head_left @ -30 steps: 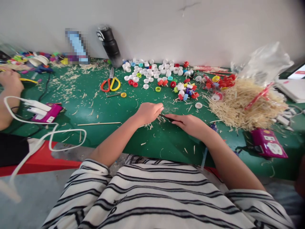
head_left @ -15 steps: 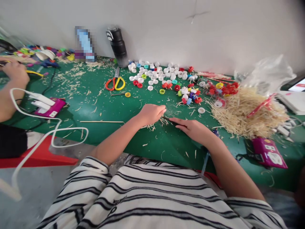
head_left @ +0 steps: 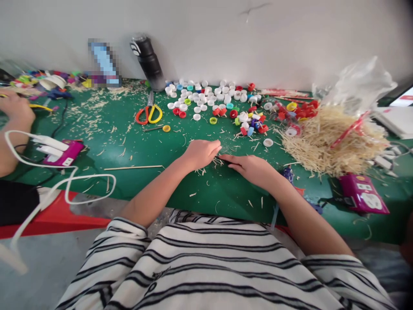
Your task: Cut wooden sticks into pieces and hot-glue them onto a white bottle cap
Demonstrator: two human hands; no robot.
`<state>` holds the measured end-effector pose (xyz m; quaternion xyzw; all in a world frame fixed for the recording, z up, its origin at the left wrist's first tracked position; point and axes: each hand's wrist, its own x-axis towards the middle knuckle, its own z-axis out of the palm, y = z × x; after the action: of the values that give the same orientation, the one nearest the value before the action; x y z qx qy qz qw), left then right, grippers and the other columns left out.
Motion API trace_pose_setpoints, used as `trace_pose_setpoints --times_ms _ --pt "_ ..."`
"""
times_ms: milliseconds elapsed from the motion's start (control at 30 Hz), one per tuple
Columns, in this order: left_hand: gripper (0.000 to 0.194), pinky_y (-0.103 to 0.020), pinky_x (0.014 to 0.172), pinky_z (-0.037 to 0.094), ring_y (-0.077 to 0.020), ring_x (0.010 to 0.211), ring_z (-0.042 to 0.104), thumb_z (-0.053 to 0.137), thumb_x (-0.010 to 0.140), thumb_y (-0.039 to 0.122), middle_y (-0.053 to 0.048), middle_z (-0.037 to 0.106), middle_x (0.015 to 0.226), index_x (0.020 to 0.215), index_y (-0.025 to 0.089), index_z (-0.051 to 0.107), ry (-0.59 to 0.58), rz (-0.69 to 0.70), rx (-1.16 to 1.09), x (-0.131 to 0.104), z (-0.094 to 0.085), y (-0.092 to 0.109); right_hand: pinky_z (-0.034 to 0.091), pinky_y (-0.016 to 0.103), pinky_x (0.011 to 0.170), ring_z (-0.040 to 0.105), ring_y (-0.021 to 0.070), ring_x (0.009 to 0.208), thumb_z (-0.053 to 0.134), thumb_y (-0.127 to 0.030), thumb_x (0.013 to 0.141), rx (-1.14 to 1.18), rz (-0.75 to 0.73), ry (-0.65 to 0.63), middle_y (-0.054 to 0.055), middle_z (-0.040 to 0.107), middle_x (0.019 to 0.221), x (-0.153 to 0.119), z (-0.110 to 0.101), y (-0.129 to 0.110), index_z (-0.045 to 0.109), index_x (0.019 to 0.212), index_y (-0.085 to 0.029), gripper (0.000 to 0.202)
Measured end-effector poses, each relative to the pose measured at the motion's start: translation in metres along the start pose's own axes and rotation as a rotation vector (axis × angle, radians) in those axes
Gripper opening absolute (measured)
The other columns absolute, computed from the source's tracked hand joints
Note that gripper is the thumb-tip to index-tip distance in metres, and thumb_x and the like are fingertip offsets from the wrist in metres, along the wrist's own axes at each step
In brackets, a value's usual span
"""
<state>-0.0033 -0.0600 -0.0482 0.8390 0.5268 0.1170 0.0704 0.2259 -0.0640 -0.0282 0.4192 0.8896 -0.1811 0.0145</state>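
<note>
My left hand [head_left: 203, 153] is closed in a pinch low over the green table, its fingertips pointing right. What it holds, if anything, is hidden behind the fingers. Against its fingertips comes my right hand [head_left: 247, 167], wrapped round a dark slim tool [head_left: 227, 162] with the index finger stretched along it. Most of that tool is covered, so its kind does not show. Pale wood shavings [head_left: 201, 171] lie beneath both hands. To the left of my left forearm rests a thin wooden stick [head_left: 134, 167].
Beyond my hands are scattered bottle caps [head_left: 211, 100], scissors [head_left: 149, 113] and a black bottle [head_left: 148, 64]. A heap of thin wooden sticks [head_left: 335, 142] lies right, near a purple power strip [head_left: 364, 196]. Another purple strip [head_left: 66, 153] with white cables and another person's hand [head_left: 17, 105] are left.
The view has shifted slightly, so table items appear a little further left. My right hand has drawn closer to my left fingertips, and less of the dark tool shows.
</note>
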Motion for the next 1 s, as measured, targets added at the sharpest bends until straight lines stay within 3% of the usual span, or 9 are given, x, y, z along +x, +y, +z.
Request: trace_pose_setpoints --times_ms 167,367,633,1000 --pt "0.038 -0.031 0.057 0.022 -0.0160 0.061 0.051 0.029 0.104 0.040 -0.003 0.061 0.071 0.086 0.021 0.057 -0.009 0.021 0.001 0.001 0.000 0.000 0.053 0.032 0.072 0.072 0.0240 0.091 0.037 -0.043 0.106 0.015 -0.016 -0.021 -0.002 0.077 0.115 -0.007 0.001 0.011 0.042 0.154 -0.048 0.048" --pt "0.038 -0.031 0.055 0.021 -0.0155 0.055 0.045 0.028 0.103 0.042 -0.003 0.057 0.067 0.087 0.021 0.055 -0.058 -0.112 -0.041 0.003 -0.003 -0.011 0.055 0.034 0.078 0.073 0.0236 0.099 0.036 -0.043 0.106 0.028 -0.049 -0.043 -0.006 0.072 0.130 -0.016 -0.004 0.022 0.042 0.152 -0.052 0.047" --pt "0.032 -0.031 0.055 0.019 -0.0135 0.052 0.037 0.027 0.104 0.036 -0.002 0.057 0.069 0.093 0.020 0.052 -0.069 -0.020 -0.029 -0.002 -0.009 0.003 0.054 0.032 0.076 0.072 0.0222 0.098 0.034 -0.045 0.107 -0.005 -0.097 -0.010 -0.004 0.074 0.125 -0.014 -0.006 0.022 0.043 0.152 -0.050 0.046" --pt "0.034 -0.032 0.056 0.021 -0.0172 0.061 0.052 0.026 0.104 0.035 -0.005 0.065 0.076 0.098 0.020 0.056 -0.065 -0.027 0.018 0.000 -0.008 0.006 0.044 0.028 0.063 0.070 0.0221 0.092 0.036 -0.044 0.107 -0.155 0.002 0.051 0.001 0.075 0.109 -0.005 0.002 0.002 0.042 0.154 -0.046 0.048"
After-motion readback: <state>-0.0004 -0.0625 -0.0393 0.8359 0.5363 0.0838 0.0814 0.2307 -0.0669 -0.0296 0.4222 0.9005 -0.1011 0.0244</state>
